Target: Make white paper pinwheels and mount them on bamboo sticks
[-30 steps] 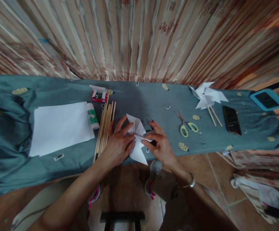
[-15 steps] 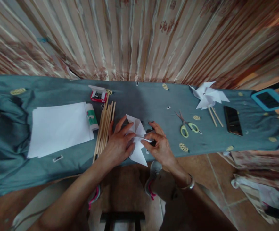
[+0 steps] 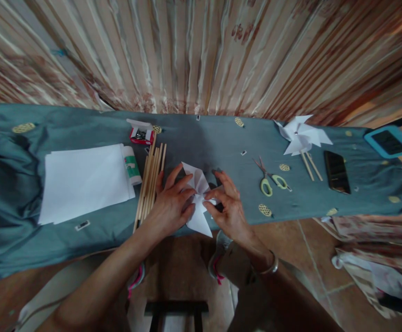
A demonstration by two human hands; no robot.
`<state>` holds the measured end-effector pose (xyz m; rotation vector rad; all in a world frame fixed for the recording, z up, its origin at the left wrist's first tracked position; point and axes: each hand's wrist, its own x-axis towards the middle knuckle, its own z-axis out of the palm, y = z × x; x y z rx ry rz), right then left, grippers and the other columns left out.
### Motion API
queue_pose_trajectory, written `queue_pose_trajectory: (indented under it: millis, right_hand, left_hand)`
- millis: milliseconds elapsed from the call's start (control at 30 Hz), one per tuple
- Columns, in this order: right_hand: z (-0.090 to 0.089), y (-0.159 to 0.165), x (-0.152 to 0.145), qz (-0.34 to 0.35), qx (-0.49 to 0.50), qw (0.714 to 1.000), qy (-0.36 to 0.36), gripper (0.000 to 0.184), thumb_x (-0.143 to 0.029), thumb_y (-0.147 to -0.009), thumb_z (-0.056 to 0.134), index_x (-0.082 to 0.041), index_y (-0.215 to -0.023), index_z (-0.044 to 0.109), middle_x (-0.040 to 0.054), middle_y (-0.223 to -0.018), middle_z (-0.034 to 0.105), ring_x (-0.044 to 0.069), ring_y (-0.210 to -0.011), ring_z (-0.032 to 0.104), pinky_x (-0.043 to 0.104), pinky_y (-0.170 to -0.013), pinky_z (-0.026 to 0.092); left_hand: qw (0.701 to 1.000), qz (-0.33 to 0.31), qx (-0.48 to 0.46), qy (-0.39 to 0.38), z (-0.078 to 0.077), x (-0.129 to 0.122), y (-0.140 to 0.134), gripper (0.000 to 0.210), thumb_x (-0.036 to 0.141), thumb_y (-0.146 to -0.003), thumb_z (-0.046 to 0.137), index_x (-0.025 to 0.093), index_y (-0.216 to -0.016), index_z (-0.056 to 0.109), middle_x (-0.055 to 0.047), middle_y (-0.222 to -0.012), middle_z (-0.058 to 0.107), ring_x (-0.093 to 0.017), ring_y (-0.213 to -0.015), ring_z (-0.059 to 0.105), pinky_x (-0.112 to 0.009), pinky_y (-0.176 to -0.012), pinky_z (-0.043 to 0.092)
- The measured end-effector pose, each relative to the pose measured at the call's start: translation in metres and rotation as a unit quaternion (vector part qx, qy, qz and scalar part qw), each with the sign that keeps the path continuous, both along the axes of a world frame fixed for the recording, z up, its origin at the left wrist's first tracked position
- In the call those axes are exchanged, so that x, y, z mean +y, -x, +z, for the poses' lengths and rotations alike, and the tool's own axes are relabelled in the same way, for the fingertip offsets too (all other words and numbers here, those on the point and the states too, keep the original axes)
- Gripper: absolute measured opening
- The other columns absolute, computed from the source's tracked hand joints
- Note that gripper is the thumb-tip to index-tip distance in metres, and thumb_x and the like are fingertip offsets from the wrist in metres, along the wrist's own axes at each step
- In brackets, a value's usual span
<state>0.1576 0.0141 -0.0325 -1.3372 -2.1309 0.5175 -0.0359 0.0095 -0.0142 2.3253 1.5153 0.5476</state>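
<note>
A white paper pinwheel [image 3: 199,216] lies on the cloth-covered table in front of me, its blades folded in toward the middle. My left hand [image 3: 169,203] presses on its left side, fingers bent over the paper and thumb near the centre. From the right, my right hand [image 3: 229,203] pinches a paper blade close to the centre between thumb and index finger. Its other fingers are raised. Just left of my left hand lie several thin wooden sticks [image 3: 148,182], partly covered by that hand.
A paper stack [image 3: 83,184], a glue stick [image 3: 132,166] and a red box of small metal pieces [image 3: 141,134] lie left. Scissors [image 3: 266,179], a finished-looking pinwheel on sticks [image 3: 299,133], a phone [image 3: 337,173] and a blue-framed tablet [image 3: 391,141] lie right. A curtain [image 3: 194,60] hangs behind.
My right fingers have shifted slightly, and the blade under them now lies flatter toward the centre. My left hand stays in place. The whole view has moved a little.
</note>
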Motion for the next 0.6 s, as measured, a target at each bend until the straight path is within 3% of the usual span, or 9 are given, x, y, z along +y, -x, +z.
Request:
queue_pose_trajectory:
  millis: [233,600]
  right_hand:
    - [0.0055,0.0023,-0.0043,0.046,-0.052,0.997,-0.037,0.024,-0.023,-0.092,0.049,-0.024,-0.106,0.069,0.0066,-0.151,0.035,0.030,-0.142,0.022,0.056,-0.109,0.028]
    - [0.0040,-0.0011,-0.0046,0.088,-0.111,0.989,-0.038,0.029,-0.025,-0.095,0.045,-0.028,-0.116,0.064,0.0064,-0.153,0.030,0.032,-0.144,0.017,0.057,-0.107,0.030]
  left_hand:
    - [1.000,0.001,0.001,0.004,0.0017,-0.0004,-0.0003,0.021,0.024,-0.081,0.057,0.020,-0.098,0.069,-0.009,-0.136,0.055,-0.036,-0.140,0.025,-0.065,-0.111,0.011]
    - [1.000,0.003,0.008,-0.005,-0.0019,-0.0003,-0.0002,0.023,0.024,-0.080,0.058,0.020,-0.100,0.068,-0.009,-0.135,0.056,-0.034,-0.141,0.023,-0.063,-0.112,0.011]
